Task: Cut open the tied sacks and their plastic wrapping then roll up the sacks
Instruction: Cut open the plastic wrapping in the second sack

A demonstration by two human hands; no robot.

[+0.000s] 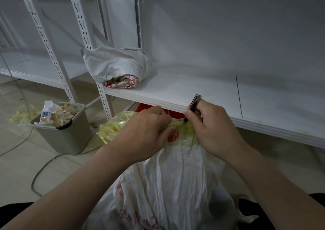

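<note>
We were cutting the wrap point(186, 129) on the sack point(175, 185), which stood before us under the shelf point(193, 85). Our left hand point(146, 133) pinched the wrap taut; our right hand point(211, 129) gripped the knife point(193, 104), tip in it. Next likely called for a short slice.

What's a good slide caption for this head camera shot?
Left hand pinches yellow plastic wrapping atop a white sack while right hand holds a cutter to it.

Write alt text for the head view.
The left hand pinches the yellowish plastic wrapping at the neck of a white sack while the right hand holds a small knife to it. Behind, a rolled-up sack lies on a white shelf; a bin of plastic scraps stands on the floor.
</note>
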